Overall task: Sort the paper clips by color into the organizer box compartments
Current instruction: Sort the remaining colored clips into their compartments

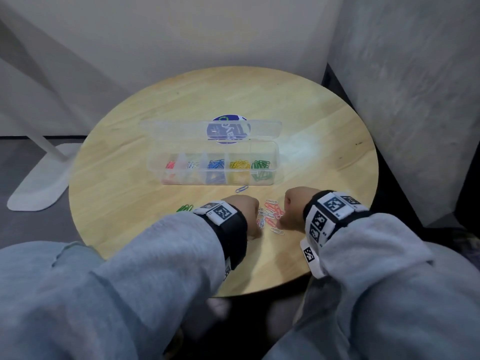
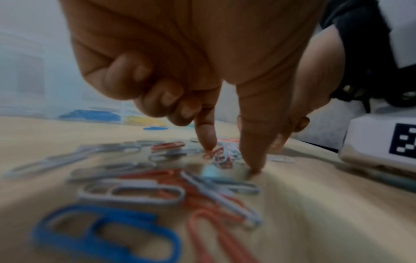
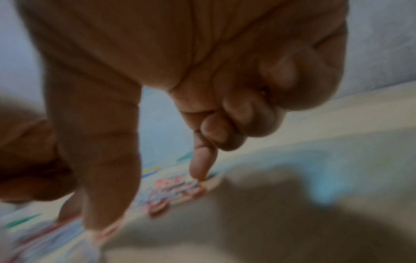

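The organizer box (image 1: pixel 212 162) stood open on the tabletop (image 1: pixel 130 203), its compartments already holding red, white, blue, yellow and green clips. Left to sort were a red-and-white pile (image 1: pixel 270 215), a blue clip (image 1: pixel 241 189) and green clips (image 1: pixel 185 208). The left hand (image 1: pixel 246 211) and the right hand (image 1: pixel 294 209) each worked thumb and forefinger in the pile; whether either had pinched a clip could not be told.

Round sticker (image 1: pixel 228 129) behind the organizer box (image 1: pixel 215 175): lettering upside down, unreadable
Wristband tags (image 1: pixel 223 212): square coded patterns, no words
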Demonstrator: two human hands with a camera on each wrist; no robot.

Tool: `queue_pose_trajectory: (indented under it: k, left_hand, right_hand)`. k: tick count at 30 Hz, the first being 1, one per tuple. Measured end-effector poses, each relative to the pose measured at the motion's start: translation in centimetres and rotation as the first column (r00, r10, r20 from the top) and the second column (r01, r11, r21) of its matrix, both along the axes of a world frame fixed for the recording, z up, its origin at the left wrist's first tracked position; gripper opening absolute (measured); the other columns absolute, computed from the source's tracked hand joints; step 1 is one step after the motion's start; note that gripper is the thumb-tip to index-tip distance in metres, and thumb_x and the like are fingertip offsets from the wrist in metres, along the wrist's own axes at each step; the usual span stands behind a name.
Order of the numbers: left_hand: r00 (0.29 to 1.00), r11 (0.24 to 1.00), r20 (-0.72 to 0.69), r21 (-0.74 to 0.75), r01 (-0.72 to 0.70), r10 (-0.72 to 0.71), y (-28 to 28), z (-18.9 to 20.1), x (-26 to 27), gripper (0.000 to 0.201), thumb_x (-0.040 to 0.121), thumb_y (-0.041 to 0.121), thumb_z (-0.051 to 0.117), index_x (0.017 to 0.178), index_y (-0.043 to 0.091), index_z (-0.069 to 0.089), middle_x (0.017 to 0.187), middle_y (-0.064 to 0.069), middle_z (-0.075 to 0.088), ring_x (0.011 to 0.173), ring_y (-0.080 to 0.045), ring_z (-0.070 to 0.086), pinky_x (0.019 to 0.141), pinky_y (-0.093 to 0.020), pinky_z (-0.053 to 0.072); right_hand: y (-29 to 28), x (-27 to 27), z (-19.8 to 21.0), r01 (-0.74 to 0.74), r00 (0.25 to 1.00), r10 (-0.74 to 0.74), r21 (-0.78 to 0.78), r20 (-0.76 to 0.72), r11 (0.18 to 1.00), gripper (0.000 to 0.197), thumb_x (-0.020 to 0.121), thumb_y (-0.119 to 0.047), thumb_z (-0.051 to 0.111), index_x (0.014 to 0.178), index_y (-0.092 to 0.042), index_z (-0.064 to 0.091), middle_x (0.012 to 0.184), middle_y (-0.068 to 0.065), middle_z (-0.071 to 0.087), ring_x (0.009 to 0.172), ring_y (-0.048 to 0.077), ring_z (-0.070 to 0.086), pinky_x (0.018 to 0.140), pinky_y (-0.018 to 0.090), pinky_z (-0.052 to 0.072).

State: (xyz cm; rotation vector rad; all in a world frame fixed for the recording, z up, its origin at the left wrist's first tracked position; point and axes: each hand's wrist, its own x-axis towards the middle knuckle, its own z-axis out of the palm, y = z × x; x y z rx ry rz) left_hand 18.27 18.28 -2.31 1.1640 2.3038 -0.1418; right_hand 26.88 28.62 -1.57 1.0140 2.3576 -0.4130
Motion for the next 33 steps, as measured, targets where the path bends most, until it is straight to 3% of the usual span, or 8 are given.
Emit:
queue_pose_trajectory:
  k: [4, 7, 11, 17, 20, 24, 27, 33]
  left_hand:
    - [1.000, 0.999, 0.010, -0.027, -0.026, 0.026, 0.4, -0.1, 0.2, 0.025, 0.082, 0.025, 0.063, 0.104, 0.013, 0.066, 0.105, -0.006, 0.068, 0.097, -0.024, 0.063, 0.073, -0.028, 0.046]
    - [0.998, 0.998, 0.028, -0.043, -0.053, 0.054, 0.3, 0.0, 0.2, 0.024, 0.080, 0.020, 0.061, 0.101, 0.011, 0.068, 0.101, -0.006, 0.070, 0.086, -0.023, 0.062, 0.071, -0.028, 0.047]
    - [0.989, 0.993, 0.095, -0.030, -0.111, 0.113, -0.1, -0.1, -0.2, 0.011, 0.080, 0.021, 0.056, 0.084, 0.015, 0.064, 0.082, -0.004, 0.061, 0.074, -0.021, 0.054, 0.067, -0.027, 0.044]
    - [0.919, 0.950, 0.294, 0.088, -0.299, 0.262, -1.1, 0.4, -1.6, 0.016, 0.080, 0.017, 0.052, 0.065, 0.020, 0.054, 0.068, 0.002, 0.061, 0.062, -0.015, 0.052, 0.063, -0.023, 0.048]
    - [0.829, 0.907, 0.460, 0.106, -0.407, 0.318, -1.4, 1.1, -2.7, 0.024, 0.085, 0.014, 0.051, 0.062, 0.020, 0.050, 0.070, -0.001, 0.056, 0.055, -0.014, 0.044, 0.052, -0.020, 0.039]
    - [0.591, 0.769, 0.691, 0.080, -0.635, 0.416, -1.7, 1.9, -3.4, 0.025, 0.088, 0.008, 0.049, 0.065, 0.016, 0.050, 0.057, -0.001, 0.041, 0.046, -0.011, 0.032, 0.042, -0.017, 0.023]
    - [0.517, 0.716, 0.753, 0.089, -0.692, 0.406, -2.0, 2.4, -3.7, 0.028, 0.089, 0.003, 0.045, 0.064, 0.014, 0.047, 0.057, -0.002, 0.042, 0.041, -0.009, 0.034, 0.039, -0.014, 0.024]
    - [0.604, 0.756, 0.685, 0.118, -0.644, 0.407, -2.4, 2.1, -3.7, 0.034, 0.086, -0.001, 0.047, 0.057, 0.015, 0.042, 0.068, -0.006, 0.055, 0.035, -0.005, 0.046, 0.038, -0.014, 0.023]
  right_hand:
    - [-0.1, -1.5, -0.3, -0.035, 0.998, 0.036, -0.023, 0.057, 0.999, 0.026, 0.086, -0.032, 0.060, 0.099, -0.010, 0.065, 0.097, 0.005, 0.068, 0.092, 0.021, 0.065, 0.080, 0.031, 0.052]
    - [0.1, -2.4, -0.5, -0.068, 0.983, 0.081, -0.085, 0.162, 0.994, 0.018, 0.093, -0.023, 0.053, 0.085, -0.008, 0.060, 0.094, 0.008, 0.060, 0.079, 0.020, 0.058, 0.082, 0.028, 0.046]
    - [0.0, -2.1, -0.7, -0.105, 0.991, 0.107, -0.027, 0.086, 0.994, 0.015, 0.084, -0.017, 0.055, 0.069, -0.012, 0.055, 0.070, 0.004, 0.054, 0.077, 0.024, 0.056, 0.071, 0.028, 0.046]
    - [0.6, -1.3, 0.1, -0.039, 0.999, 0.037, -0.102, -0.019, 0.994, 0.024, 0.086, -0.019, 0.052, 0.099, -0.007, 0.067, 0.092, 0.008, 0.063, 0.085, 0.022, 0.059, 0.076, 0.029, 0.047]
    - [1.2, -0.9, 1.1, 0.044, 0.988, -0.072, -0.197, -0.139, 0.979, 0.011, 0.086, -0.017, 0.052, 0.086, -0.008, 0.059, 0.084, 0.009, 0.058, 0.077, 0.023, 0.053, 0.070, 0.028, 0.042]
    - [2.1, -0.9, 1.8, 0.252, 0.830, -0.498, -0.625, -0.253, 0.739, 0.017, 0.091, -0.003, 0.045, 0.073, -0.004, 0.048, 0.068, 0.011, 0.049, 0.059, 0.022, 0.046, 0.051, 0.026, 0.041]
    - [2.2, -0.9, 2.0, 0.267, 0.766, -0.607, -0.754, -0.212, 0.600, 0.025, 0.094, 0.003, 0.034, 0.071, -0.006, 0.038, 0.066, 0.010, 0.044, 0.053, 0.016, 0.039, 0.041, 0.018, 0.034]
    - [2.0, -0.5, 1.3, 0.271, 0.816, -0.520, -0.628, -0.252, 0.730, 0.021, 0.089, 0.003, 0.036, 0.072, -0.005, 0.045, 0.072, 0.015, 0.050, 0.059, 0.024, 0.045, 0.051, 0.027, 0.037]
